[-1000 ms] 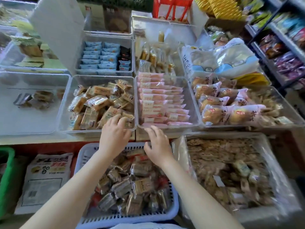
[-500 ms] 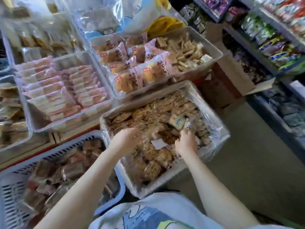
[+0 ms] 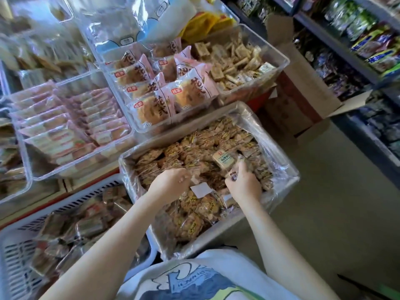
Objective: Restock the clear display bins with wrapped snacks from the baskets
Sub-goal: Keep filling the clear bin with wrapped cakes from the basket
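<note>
A grey shop floor (image 3: pixel 324 213) runs beside dark shelves of bright snack packets (image 3: pixel 372 44). On the counter, clear plastic display bins (image 3: pixel 121 109) hold pink-wrapped cakes (image 3: pixel 173 94) and pale wafer bars (image 3: pixel 236 61). Below, a plastic-lined grey crate (image 3: pixel 281 182) is heaped with small clear-wrapped brown snacks (image 3: pixel 194 152); a white slotted basket (image 3: pixel 13 252) sits to its left. In the crate, the left hand (image 3: pixel 171 180) curls its fingers onto the snacks, and the right hand (image 3: pixel 243 185) grips several wrapped pieces
</note>
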{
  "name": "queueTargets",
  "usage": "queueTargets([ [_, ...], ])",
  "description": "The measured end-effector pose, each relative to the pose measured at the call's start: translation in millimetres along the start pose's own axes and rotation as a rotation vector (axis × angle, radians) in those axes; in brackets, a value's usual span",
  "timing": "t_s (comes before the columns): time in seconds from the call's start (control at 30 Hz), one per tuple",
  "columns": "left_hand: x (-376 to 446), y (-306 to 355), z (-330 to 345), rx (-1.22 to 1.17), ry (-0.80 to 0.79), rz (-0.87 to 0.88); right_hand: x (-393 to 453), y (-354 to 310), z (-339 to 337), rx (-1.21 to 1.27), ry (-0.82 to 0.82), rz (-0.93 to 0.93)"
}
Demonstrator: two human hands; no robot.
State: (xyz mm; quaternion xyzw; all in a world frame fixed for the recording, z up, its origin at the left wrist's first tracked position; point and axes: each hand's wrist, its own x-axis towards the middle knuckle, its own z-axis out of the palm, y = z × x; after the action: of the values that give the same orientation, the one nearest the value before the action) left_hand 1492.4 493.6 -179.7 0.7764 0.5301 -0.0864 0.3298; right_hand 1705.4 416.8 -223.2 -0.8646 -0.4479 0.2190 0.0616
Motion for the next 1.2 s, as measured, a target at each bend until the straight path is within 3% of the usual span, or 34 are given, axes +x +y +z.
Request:
queueTargets([
  [0.13,-8,-14,2,-0.073,0.119,0.06,-10,-40,-29,0.293,-0.049,-0.056],
  [0.33,-40,-69,-21,-0.12,0.347,0.16,-45,-150,-29,0.473,-0.23,-0.323],
  [0.47,-78,-145,-47,-0.187,0.494,0.016,-76,-241,4,0.486,-0.349,-0.491],
  [0.63,-153,-262,-82,-0.266,0.619,-0.291,-100,-352,64,0.29,-0.379,-0.614],
  [0.8,-207,-369,-115,-0.321,0.76,-0.476,-123,-449,134,-0.026,-0.257,-0.828],
  [1.0,-208,-447,-158,-0.295,0.962,-0.373,-147,-495,187,-0.359,-0.307,-0.773],
  [1.1,-186,-465,-183,-0.288,1.037,-0.335,-151,-497,191,-0.365,-0.255,-0.761],
  [1.2,-161,-470,-198,-0.317,1.009,-0.309,-153,-499,189,-0.354,-0.258,-0.763],
])
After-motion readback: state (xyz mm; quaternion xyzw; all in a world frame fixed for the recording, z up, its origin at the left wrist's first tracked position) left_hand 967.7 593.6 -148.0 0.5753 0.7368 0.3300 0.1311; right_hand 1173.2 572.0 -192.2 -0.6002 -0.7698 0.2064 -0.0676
